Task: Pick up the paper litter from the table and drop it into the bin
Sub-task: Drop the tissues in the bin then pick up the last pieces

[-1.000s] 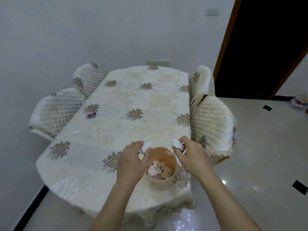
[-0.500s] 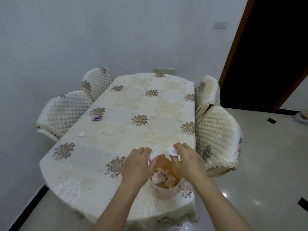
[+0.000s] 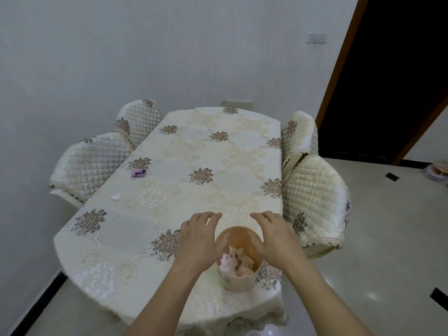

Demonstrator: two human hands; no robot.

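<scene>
Paper (image 3: 232, 261) lies in the bin (image 3: 238, 280), left hand (image 3: 196, 241) and right hand (image 3: 274, 238) spread and empty at its rim, likely so drops land inside; purple scrap (image 3: 138, 172) and white scrap (image 3: 116, 196) wait on the bench (image 3: 218, 154).

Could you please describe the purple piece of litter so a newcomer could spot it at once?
Find the oval table under a cream embroidered cloth. Near its left edge, beside the nearer quilted cream chair, a crumpled purple paper wad lies against a brown flower motif. Its only loose neighbour, a small white paper scrap, lies nearer the person.
</scene>
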